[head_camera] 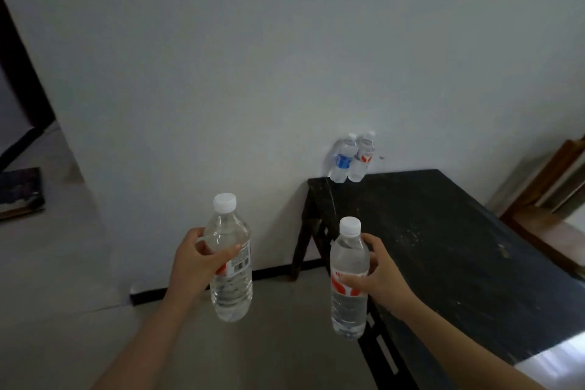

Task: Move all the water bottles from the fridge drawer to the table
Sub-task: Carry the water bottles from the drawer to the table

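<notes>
My left hand (198,258) grips a clear water bottle (230,288) with a white cap and a red-and-white label, held upright over the floor left of the table. My right hand (378,275) grips a second clear bottle (349,310) with a red label, upright at the near left edge of the black table (443,247). On the table's far left corner, against the wall, stand two more bottles: a blue-labelled bottle (342,160) and a red-labelled bottle (362,158), touching side by side.
A white wall (253,73) runs behind the table. Grey floor (63,263) lies to the left, with a dark doorway frame (25,98) and a dark mat (19,193) at far left. Wooden furniture (550,180) stands at the right beyond the table.
</notes>
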The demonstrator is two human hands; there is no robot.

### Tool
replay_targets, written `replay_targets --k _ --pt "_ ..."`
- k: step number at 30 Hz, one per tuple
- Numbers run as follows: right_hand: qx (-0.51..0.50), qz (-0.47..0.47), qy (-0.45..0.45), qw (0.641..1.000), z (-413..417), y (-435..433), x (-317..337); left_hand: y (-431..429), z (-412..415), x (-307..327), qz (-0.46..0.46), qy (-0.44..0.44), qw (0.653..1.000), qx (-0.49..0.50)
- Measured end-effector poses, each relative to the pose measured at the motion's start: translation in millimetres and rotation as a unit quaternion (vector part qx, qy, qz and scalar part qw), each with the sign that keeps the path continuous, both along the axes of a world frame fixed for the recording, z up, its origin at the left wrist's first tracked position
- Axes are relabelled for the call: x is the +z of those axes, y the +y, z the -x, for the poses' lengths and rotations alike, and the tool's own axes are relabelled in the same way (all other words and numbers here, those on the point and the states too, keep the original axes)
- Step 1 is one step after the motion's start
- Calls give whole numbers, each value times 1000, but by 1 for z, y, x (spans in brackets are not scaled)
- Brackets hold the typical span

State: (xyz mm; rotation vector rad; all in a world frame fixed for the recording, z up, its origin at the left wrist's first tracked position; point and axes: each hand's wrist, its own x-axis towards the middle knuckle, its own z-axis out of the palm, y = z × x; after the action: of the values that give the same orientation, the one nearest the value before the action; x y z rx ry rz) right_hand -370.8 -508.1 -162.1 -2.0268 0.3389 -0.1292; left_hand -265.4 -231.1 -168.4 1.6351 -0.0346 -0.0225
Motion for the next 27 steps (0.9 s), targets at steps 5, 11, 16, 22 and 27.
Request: replay_targets --k 5,11,16,22,27 --pt "-65 -7 27 998 -15 -30 -8 -38 -48 -22 -24 30 998 -56" --pt "-104 -22 23 994 -36 -81 -19 -107 -89 -39 -51 51 988 -137" --pt "-123 -31 11 992 -76 -146 -26 -188 -134 -36 -70 39 978 -190" --pt "-153 -43 12 987 -128 -230 -29 -289 -196 -35 -94 21 967 -236" --pt "-208 -65 9 976 -153 -278 -34 -359 -236 -44 -128 23 964 -233"
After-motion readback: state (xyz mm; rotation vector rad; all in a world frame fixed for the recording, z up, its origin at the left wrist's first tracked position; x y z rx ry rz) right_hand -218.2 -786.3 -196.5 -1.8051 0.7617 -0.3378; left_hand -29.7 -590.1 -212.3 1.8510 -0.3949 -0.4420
